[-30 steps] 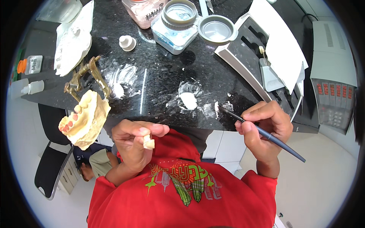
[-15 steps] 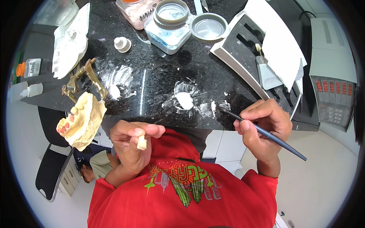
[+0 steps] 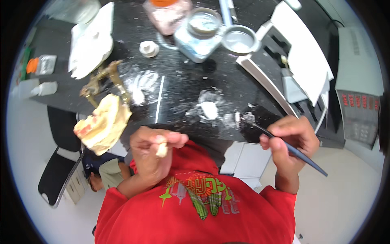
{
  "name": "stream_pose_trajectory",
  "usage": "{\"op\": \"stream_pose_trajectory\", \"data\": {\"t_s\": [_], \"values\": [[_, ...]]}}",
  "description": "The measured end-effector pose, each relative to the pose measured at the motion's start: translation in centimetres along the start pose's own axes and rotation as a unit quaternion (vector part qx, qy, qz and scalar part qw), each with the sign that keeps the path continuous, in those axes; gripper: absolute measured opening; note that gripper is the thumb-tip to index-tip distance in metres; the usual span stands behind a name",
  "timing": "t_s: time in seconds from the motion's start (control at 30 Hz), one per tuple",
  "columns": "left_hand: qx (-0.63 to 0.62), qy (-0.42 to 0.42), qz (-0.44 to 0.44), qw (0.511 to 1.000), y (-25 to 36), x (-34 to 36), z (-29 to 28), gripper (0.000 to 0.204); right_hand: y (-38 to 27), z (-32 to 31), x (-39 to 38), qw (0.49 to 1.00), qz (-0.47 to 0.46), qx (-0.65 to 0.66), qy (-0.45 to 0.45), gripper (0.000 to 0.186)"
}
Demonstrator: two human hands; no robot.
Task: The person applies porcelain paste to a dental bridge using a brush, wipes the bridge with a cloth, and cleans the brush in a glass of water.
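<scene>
My left hand (image 3: 152, 152) is closed, thumb and fingertips pinching a small cream-coloured tooth-like piece (image 3: 162, 150), perhaps a dental die. In my right hand (image 3: 293, 140) a slim dark blue brush (image 3: 302, 153) is held like a pen, its dark tip pointing toward the tabletop. Left of that tip lie a small white smear (image 3: 237, 119) and a larger mound of white paste or powder (image 3: 209, 110). To the left of my left hand, a yellowish plaster dental model (image 3: 106, 124) with reddish teeth sits on a brass-coloured articulator (image 3: 94, 86) at the table edge.
At the back stand a jar of pink powder (image 3: 168, 18), an uncovered jar of bluish liquid (image 3: 198, 40) and a grey lid (image 3: 239, 40). A white case (image 3: 266, 83) and a device with red displays (image 3: 359, 101) are at right. Crumpled white tissue (image 3: 91, 49) lies left. A person (image 3: 111, 173) sits beyond.
The view has shifted, so the table things appear further right. The brush tip has moved slightly away from the small white smear. Both hands keep their grips.
</scene>
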State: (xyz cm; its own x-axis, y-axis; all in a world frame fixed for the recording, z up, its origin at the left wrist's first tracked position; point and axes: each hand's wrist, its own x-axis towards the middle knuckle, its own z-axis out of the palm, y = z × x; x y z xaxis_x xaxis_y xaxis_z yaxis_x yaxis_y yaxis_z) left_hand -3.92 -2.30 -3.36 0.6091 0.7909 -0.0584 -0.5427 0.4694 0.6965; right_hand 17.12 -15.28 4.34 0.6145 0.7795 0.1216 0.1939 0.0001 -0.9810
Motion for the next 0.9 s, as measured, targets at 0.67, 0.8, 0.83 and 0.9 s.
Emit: {"op": "stream_pose_trajectory", "data": {"t_s": [0.67,0.8,0.83,0.9], "values": [[-0.399,-0.034,-0.270,0.876,3.0,0.2,1.0,0.016,0.2,7.3,2.0,0.951,-0.292,0.040,-0.099,0.035],[-0.397,-0.039,-0.299,0.867,3.0,0.2,1.3,0.015,0.1,7.5,1.8,0.945,-0.311,0.003,-0.097,0.033],[-0.395,-0.038,-0.303,0.866,3.0,0.3,1.3,0.015,0.2,7.4,1.9,0.943,-0.318,0.002,-0.101,0.034],[-0.396,-0.038,-0.314,0.862,3.0,0.3,1.3,0.014,0.2,7.1,1.9,0.938,-0.328,-0.009,-0.111,0.034]]}}
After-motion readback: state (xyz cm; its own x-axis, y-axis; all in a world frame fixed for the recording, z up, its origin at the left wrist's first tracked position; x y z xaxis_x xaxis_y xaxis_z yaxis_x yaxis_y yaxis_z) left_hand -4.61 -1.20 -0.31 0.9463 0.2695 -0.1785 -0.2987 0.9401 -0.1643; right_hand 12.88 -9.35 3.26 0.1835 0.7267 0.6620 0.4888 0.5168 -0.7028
